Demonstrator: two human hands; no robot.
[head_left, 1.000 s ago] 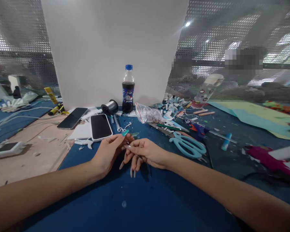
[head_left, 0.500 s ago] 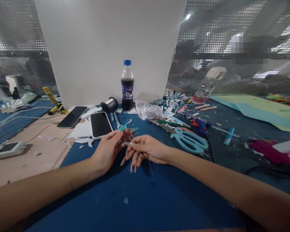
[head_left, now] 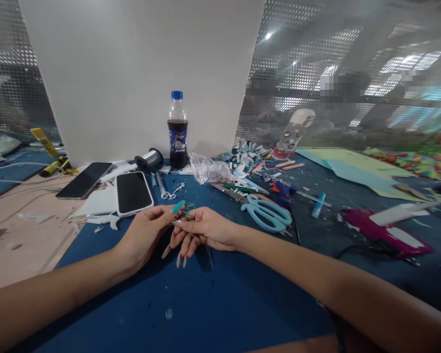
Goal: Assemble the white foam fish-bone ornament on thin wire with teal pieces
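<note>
My left hand [head_left: 143,236] and my right hand [head_left: 206,229] meet above the blue table mat [head_left: 147,304], fingertips touching. On the left thumb is a long teal nail. Both hands pinch at the same spot, around something tiny that the fingers mostly hide. A thin, pale green loop-like piece [head_left: 188,205] shows just beyond the fingertips; its kind is unclear. My right hand's other fingers hang loosely curled, with long pale nails. Left of the hands lies a white-edged phone [head_left: 134,192]. Light-blue-handled scissors [head_left: 266,212] rest to the right.
A Pepsi bottle [head_left: 178,139] stands against a white board [head_left: 143,73]. Nearby are a wire spool [head_left: 149,160], a clear plastic bag [head_left: 209,169] and paper scraps [head_left: 248,156]. Farther right lie a magenta glue gun [head_left: 385,230] and coloured sheets [head_left: 353,169]. A dark phone [head_left: 85,180] lies left.
The view has turned to the right, so the tabletop things appear farther left. Both hands keep their pinch at nearly the same place, with only slight finger movement.
</note>
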